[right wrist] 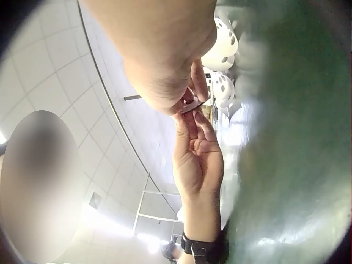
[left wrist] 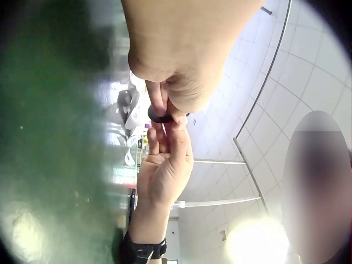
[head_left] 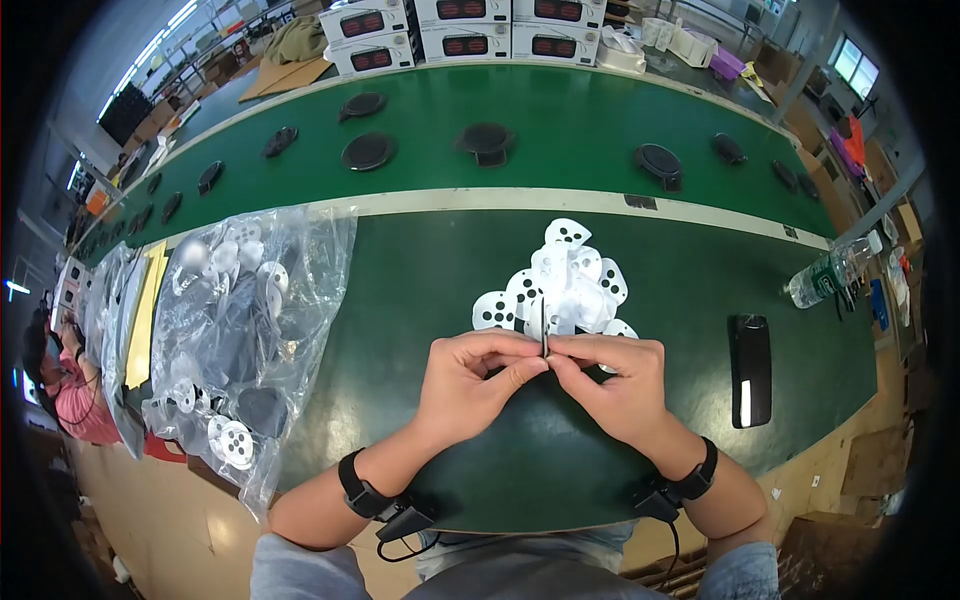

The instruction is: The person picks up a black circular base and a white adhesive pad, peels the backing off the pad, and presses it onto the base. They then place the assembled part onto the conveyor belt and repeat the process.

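In the head view, my left hand and my right hand meet fingertip to fingertip. Between thumbs and fingers they pinch a thin flat piece, upright and turned edge-on to me. Its dark face shows in the left wrist view, and a pale side in the right wrist view. Fingertips cover much of its lower part. Just beyond the hands lies a loose pile of white cutouts with round holes on the green table.
A clear plastic bag with white and dark pieces lies at left. A black phone and a plastic bottle are at right. Black round pieces sit spaced along the green strip behind. Boxes stand at the back; a person sits far left.
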Tool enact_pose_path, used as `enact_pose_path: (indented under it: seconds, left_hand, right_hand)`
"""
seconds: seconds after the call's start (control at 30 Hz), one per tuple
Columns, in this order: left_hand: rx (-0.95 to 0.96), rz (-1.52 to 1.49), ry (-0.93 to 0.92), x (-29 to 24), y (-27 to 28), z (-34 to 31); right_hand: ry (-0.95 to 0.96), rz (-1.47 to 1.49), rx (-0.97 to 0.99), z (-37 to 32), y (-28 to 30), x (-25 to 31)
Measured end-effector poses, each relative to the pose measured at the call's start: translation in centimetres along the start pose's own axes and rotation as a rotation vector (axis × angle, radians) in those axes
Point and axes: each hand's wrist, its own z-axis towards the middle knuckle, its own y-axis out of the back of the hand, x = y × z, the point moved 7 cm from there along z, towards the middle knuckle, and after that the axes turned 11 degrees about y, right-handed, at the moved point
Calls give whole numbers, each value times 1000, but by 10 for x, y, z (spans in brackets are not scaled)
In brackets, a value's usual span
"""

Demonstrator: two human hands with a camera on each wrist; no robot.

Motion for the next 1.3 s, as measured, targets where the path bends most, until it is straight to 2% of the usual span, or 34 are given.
enact_pose_path:
  seconds: [0.37, 0.8, 1.3]
  left_hand:
    - [10, 107, -36, -3, -3, -2]
    - [33, 48, -57, -2, -8, -4]
    - [23, 36, -70, -4, -7, -5]
  right_hand:
    - [45, -85, -56, -5, 1, 10]
    - [99, -131, -67, -3, 7, 12]
    - [114, -44, -84, -4, 4, 10]
